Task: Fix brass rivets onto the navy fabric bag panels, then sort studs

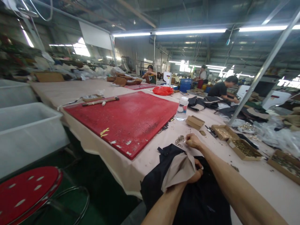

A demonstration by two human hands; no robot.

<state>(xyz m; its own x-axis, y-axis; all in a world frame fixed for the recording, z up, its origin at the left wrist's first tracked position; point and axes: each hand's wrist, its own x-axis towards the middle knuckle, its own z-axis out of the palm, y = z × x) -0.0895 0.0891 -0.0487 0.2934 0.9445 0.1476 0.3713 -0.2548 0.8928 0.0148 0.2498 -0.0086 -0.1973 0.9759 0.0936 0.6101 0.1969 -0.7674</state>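
A dark cloth piece with a beige panel [179, 168] hangs over the near table edge, its folds spread below my wrists. My left hand [197, 172] is closed on this cloth, with the fingers partly hidden in the folds. Just beyond it, my right hand [193, 141] is over the table with curled fingers pressed together. What lies between those fingertips, if anything, is too small to make out. Right beside them is a small pile of metal rings [179, 140] on the pale table cover.
A red board [126, 122] with a hammer [100, 101] lies to the left. A water bottle [182, 108], a small cardboard box [195, 122] and trays of metal fittings [245, 149] stand right. A metal pole [264, 67] slants there. A red stool [28, 190] stands lower left. Several people work farther back.
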